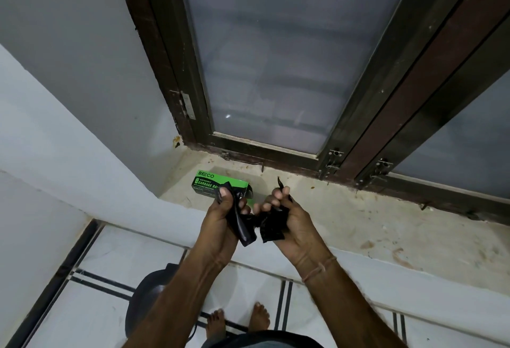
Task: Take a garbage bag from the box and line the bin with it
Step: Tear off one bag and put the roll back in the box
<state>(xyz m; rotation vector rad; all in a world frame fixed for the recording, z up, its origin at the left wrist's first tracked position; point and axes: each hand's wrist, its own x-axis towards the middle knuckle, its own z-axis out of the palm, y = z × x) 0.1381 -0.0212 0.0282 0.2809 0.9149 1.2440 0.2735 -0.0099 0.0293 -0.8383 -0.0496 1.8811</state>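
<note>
Black plastic garbage bag (246,233), crumpled, sits in both hands just in front of the green box (206,182). The left hand (220,219) pinches 1 fold; the right hand (289,219) curls tightly round the rest. Below the box, the dark bin (149,299) stands on the floor (110,253), contents unclear.

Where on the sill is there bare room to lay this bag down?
The sill is bare right of the right hand, between the window frame and its front edge, only stained. The left corner is crowded: the green box lies there, just beyond the left hand.
</note>
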